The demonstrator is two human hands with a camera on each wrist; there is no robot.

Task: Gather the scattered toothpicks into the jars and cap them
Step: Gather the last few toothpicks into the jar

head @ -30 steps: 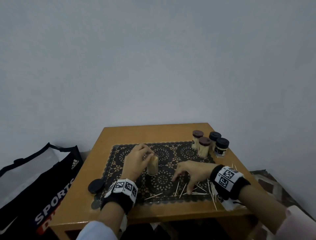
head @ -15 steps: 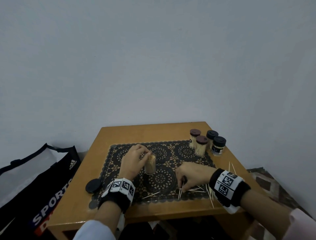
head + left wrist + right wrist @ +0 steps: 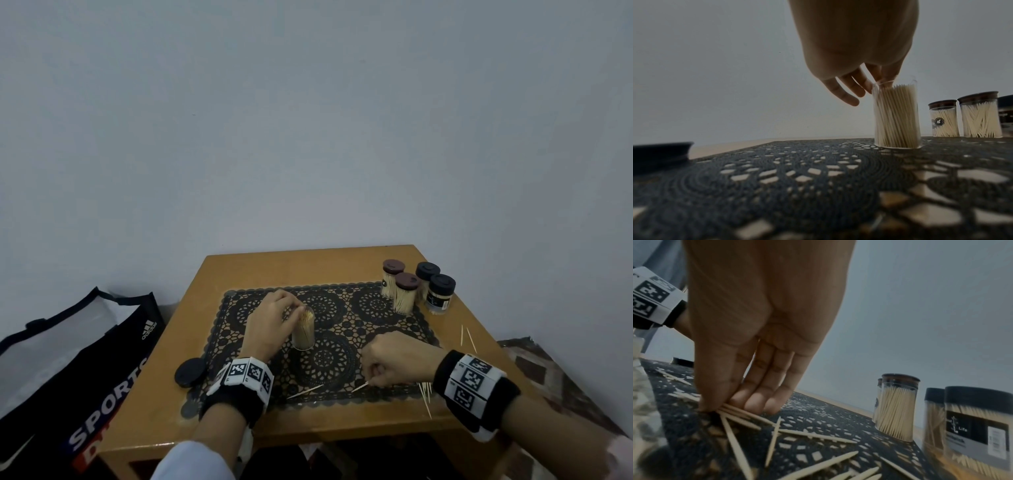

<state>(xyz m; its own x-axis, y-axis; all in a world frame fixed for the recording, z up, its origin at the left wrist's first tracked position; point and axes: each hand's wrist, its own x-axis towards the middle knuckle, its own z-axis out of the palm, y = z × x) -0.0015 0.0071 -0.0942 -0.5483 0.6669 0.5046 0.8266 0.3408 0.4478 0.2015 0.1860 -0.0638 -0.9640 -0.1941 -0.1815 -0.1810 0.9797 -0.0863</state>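
The step in hand appears to be gathering. The right hand, near the front edge of the tabletop, has thumb and fingers closed onto a small bunch of loose toothpicks on the dark lace mat. Those sticks lie flat and fan out from the pinch, long axes roughly along the front edge in the head view; more lie scattered toward the front right corner, pointing various ways.

The left hand steadies the open jar at mid-mat, fingertips on its rim; how firmly it grips, I cannot tell. The jar stands upright, nearly full, its toothpicks vertical.

Next, the bunch likely needs lifting, turning upright and dropping in. The black lid waits off the mat's front left corner. Four capped jars cluster at the back right corner.
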